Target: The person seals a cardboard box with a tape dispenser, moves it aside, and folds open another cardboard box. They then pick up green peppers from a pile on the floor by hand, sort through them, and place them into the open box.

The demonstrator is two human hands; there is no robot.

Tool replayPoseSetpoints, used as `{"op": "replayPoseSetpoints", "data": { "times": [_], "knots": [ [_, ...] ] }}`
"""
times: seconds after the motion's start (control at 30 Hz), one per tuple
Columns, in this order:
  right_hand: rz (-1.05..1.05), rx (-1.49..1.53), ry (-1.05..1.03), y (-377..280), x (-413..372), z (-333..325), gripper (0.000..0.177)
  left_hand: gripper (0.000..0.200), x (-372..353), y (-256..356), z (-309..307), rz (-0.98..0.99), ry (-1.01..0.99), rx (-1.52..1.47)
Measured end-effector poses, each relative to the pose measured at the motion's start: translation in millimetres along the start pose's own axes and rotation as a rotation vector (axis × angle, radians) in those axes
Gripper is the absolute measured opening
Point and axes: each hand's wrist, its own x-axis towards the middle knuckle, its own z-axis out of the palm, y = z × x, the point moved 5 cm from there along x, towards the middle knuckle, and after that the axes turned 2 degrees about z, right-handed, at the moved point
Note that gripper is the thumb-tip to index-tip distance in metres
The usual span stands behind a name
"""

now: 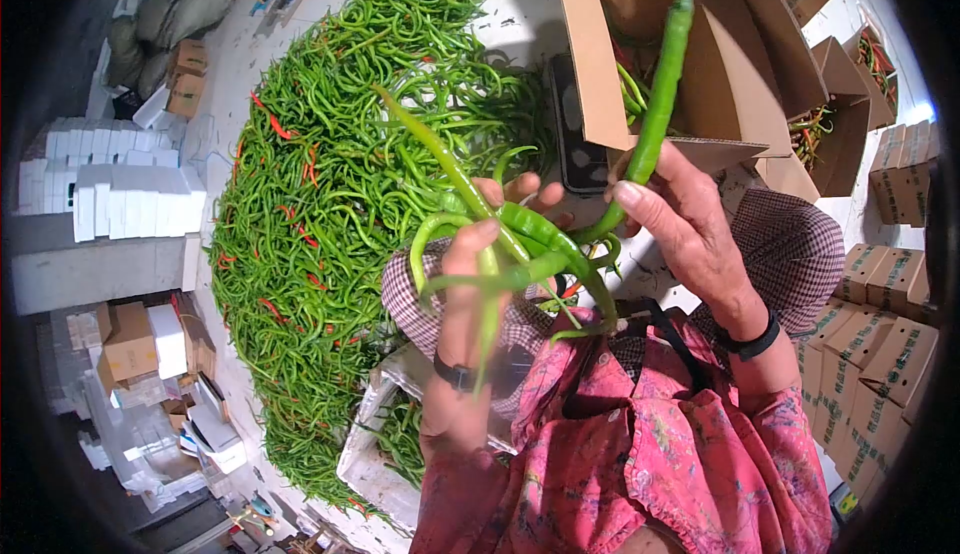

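Observation:
My left hand [478, 254] grips a bunch of long green chili peppers [520, 244] by their stem ends, the tips fanning out to the left and up. My right hand [680, 219] pinches one long green pepper [660, 94] that stands almost upright in front of an open cardboard box [600, 64]. The two hands are close together, just above my pink flowered apron. A huge heap of green peppers [350, 204] with a few red ones covers the floor in front of me.
A white foam box [370, 469] holding some peppers sits below my left forearm. More open cardboard boxes [850, 114] with peppers stand at the right, stacked cartons [880, 344] beside them. White foam boxes [110, 194] are piled at the left. A dark phone [575, 144] leans by the box.

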Motion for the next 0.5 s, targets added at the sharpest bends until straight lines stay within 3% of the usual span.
{"op": "replayPoseSetpoints", "data": {
  "times": [0.1,0.17,0.2,0.3,0.37,0.43,0.47,0.5],
  "knots": [
    [0.03,-0.017,-0.034,10.9,-0.4,5.0,0.026,0.03,-0.6,-2.9,-7.5,0.031,0.008,-0.145],
    [0.224,0.2,-0.122,24.2,-2.4,12.4,0.025,0.031,1.5,-1.3,-10.0,0.057,0.005,-0.23],
    [0.307,0.38,-0.06,35.9,-5.4,17.4,0.027,0.029,0.4,-1.9,-10.3,0.063,0.051,-0.208],
    [0.398,0.47,-0.058,49.1,-6.7,22.9,0.035,0.026,2.4,-4.0,-14.4,0.016,0.064,-0.196],
    [0.313,0.259,-0.1,48.6,-8.7,28.1,0.039,0.024,3.9,-5.2,-12.6,0.024,0.096,-0.194],
    [0.17,-0.121,-0.037,42.1,-12.7,26.7,0.048,0.023,5.3,-6.2,-12.9,0.021,0.109,-0.215],
    [-0.045,-0.435,0.085,30.4,-17.0,22.5,0.056,0.023,6.4,-6.2,-13.0,0.021,0.107,-0.214],
    [-0.061,-0.536,0.121,23.5,-21.2,19.5,0.06,0.023,7.4,-6.5,-13.8,0.012,0.113,-0.231]
  ]
}}
